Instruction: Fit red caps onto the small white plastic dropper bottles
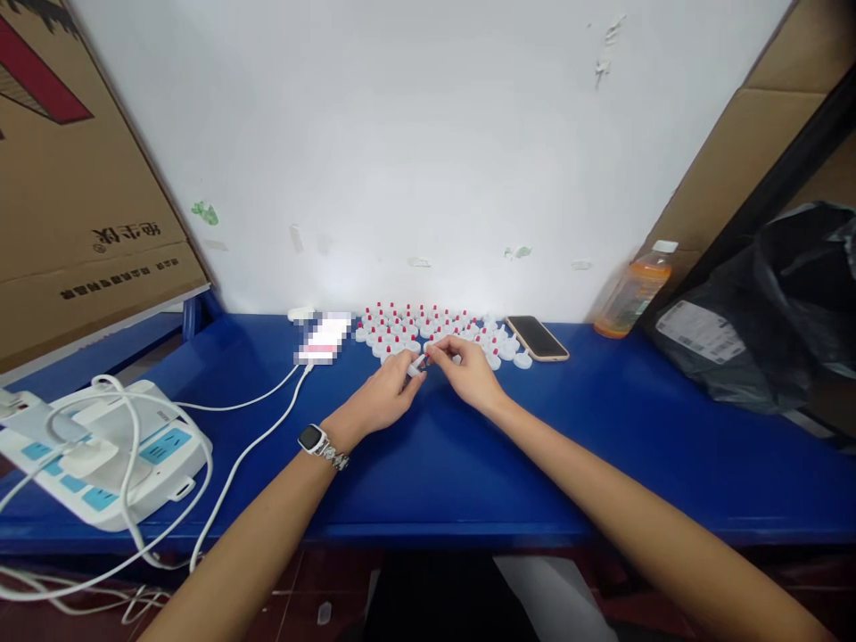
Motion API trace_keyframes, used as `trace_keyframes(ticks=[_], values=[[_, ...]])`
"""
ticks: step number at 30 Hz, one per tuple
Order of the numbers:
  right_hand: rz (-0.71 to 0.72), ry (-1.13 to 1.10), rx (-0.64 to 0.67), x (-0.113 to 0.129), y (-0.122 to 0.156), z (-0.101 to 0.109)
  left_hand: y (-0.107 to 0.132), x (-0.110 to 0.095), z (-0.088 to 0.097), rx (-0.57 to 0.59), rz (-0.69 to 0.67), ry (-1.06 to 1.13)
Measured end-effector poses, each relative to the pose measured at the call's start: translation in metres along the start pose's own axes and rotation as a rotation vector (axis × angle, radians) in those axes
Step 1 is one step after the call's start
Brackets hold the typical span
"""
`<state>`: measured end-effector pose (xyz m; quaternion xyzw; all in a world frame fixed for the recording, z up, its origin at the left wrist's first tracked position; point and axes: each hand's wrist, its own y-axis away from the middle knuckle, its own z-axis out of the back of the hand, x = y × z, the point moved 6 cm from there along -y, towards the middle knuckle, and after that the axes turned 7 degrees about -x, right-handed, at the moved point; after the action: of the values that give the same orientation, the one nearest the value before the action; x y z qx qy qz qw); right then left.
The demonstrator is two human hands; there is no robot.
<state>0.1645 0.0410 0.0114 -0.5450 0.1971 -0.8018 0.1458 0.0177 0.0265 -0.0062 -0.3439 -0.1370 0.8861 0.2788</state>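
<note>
White cap [415, 364] with a red tip, pinched by left hand [384, 397] and right hand [468, 370] together, just in front of the finished rows [434, 332] on the blue table [602, 446]. Looks mid-fitting to me, so it needs steady fingertips.

L hand [384, 394], R hand [470, 372] pinching white cap [417, 365]

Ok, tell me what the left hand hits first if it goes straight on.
Probably the right hand: the left hand points at its fingertips across the small white piece between them. Red-tipped caps lie beyond; depth is unclear.
</note>
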Motion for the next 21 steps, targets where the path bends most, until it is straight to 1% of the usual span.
trace_keyframes(ticks=[2,4,7,9,13,15,18,21], values=[[-0.004,-0.074,-0.001,0.000,0.005,-0.001,0.002,-0.002,-0.005,0.002,-0.011,-0.008],[0.022,-0.069,-0.013,0.002,0.009,-0.001,0.004,-0.002,-0.008,0.013,0.000,-0.020],[0.058,-0.020,-0.012,0.004,0.013,-0.004,0.006,-0.001,-0.010,0.039,0.003,-0.027],[0.081,0.026,-0.036,0.006,0.016,-0.004,0.007,-0.002,-0.010,0.043,-0.004,-0.019],[0.160,0.148,-0.130,0.013,0.024,-0.003,0.005,-0.003,-0.010,0.001,-0.019,0.014],[0.182,0.166,-0.139,0.016,0.027,-0.005,0.004,-0.006,-0.010,-0.020,-0.040,0.034],[0.161,0.112,-0.116,0.016,0.023,-0.004,0.003,-0.009,-0.009,-0.024,-0.052,0.058],[0.090,0.000,-0.056,0.008,0.010,0.002,0.001,-0.009,-0.005,-0.034,-0.019,0.036]])
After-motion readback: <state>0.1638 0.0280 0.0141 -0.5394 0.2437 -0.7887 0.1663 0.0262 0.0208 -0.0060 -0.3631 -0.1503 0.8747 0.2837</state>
